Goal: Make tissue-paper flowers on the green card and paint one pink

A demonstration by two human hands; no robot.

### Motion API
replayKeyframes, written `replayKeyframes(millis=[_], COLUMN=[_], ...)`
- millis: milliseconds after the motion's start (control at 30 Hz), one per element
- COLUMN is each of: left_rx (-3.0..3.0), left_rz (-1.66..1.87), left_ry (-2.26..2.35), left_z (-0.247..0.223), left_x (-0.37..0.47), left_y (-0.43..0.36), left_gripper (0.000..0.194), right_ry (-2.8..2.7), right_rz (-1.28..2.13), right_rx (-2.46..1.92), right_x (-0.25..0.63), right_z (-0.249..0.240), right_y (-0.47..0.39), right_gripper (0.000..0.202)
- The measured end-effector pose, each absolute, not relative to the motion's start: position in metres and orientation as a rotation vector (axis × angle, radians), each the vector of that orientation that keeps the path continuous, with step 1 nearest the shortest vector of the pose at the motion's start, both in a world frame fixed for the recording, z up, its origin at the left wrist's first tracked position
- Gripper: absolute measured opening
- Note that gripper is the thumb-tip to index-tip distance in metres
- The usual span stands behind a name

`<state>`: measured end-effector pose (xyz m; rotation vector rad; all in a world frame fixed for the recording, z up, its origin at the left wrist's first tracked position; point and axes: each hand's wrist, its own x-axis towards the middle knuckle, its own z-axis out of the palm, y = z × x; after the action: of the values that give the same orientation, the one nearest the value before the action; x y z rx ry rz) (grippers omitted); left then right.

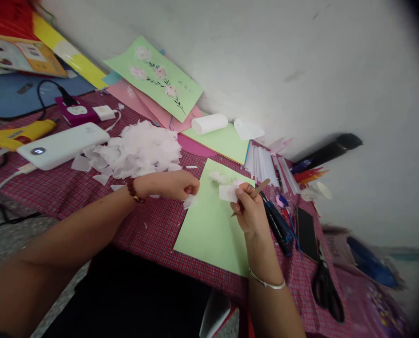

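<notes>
My left hand (176, 184), closed, pinches a small scrap of white tissue paper (190, 202) at the left edge of a green sheet of paper (209, 234). Over the sheet, my right hand (250, 206) grips a thin wooden stick (261, 187) and also holds a pale piece of tissue paper (228, 193) between thumb and finger. Tissue-paper flowers (217, 177) are on the upper part of the sheet, partly hidden by my right hand. A large heap of torn white tissue (142, 148) lies behind my left hand.
At left are a white power bank (65, 145), a purple power adapter (76, 111) and a yellow glue gun (22, 134). A green card with flowers (160, 77) leans on the wall. Markers (278, 225), a phone (307, 232) and black scissors (325, 286) lie at right.
</notes>
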<state>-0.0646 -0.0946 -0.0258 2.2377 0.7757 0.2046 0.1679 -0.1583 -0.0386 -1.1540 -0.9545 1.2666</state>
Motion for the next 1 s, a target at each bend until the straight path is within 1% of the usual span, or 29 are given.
replayKeyframes(millis=[67,100,133,233,300,367,467,567,633,700,733,800,867,933,1000], left_rx=[2.272,2.262,2.23,1.998,1.869,1.822,1.806,1.81,1.789,1.766,1.756,1.715,1.646,1.594,1.586], left_rz=[0.117,0.175,0.284,0.652,0.709,0.653,0.602,0.394,0.25,0.256,0.295,0.376,0.435,0.474,0.502], left_ry=[0.781,0.821,0.874,0.997,0.943,0.83,0.748,0.599,0.467,0.439,0.469,0.558,0.637,0.666,0.661], left_z=[-0.019,-0.017,-0.015,-0.018,-0.023,-0.03,-0.034,-0.029,-0.023,-0.019,-0.018,-0.019,-0.023,-0.029,-0.035], left_x=[-0.074,-0.075,-0.075,-0.06,-0.046,-0.034,-0.032,-0.048,-0.062,-0.071,-0.072,-0.068,-0.056,-0.044,-0.034], left_y=[-0.09,-0.089,-0.089,-0.096,-0.103,-0.109,-0.11,-0.101,-0.093,-0.09,-0.09,-0.093,-0.099,-0.104,-0.107], left_gripper=[0.013,0.012,0.015,0.031,0.041,0.044,0.037,0.035,0.045,0.055,0.057,0.053,0.043,0.034,0.03], right_ry=[-0.971,-0.987,-1.008,-1.102,-1.166,-1.212,-1.244,-1.189,-1.121,-1.078,-1.073,-1.087,-1.125,-1.173,-1.215], right_rz=[1.254,1.252,1.25,1.248,1.248,1.253,1.26,1.268,1.278,1.285,1.286,1.286,1.279,1.269,1.254], right_rx=[-1.156,-1.156,-1.154,-1.145,-1.147,-1.158,-1.174,-1.176,-1.168,-1.162,-1.162,-1.17,-1.18,-1.189,-1.199], right_x=[0.171,0.171,0.171,0.167,0.164,0.161,0.158,0.157,0.158,0.158,0.158,0.158,0.157,0.156,0.155], right_z=[-0.038,-0.038,-0.039,-0.043,-0.048,-0.051,-0.053,-0.05,-0.046,-0.044,-0.043,-0.043,-0.045,-0.047,-0.049], right_y=[-0.157,-0.157,-0.157,-0.159,-0.16,-0.161,-0.162,-0.162,-0.161,-0.161,-0.161,-0.161,-0.162,-0.162,-0.163], right_gripper=[0.033,0.033,0.033,0.029,0.026,0.025,0.025,0.025,0.027,0.029,0.029,0.029,0.026,0.024,0.022])
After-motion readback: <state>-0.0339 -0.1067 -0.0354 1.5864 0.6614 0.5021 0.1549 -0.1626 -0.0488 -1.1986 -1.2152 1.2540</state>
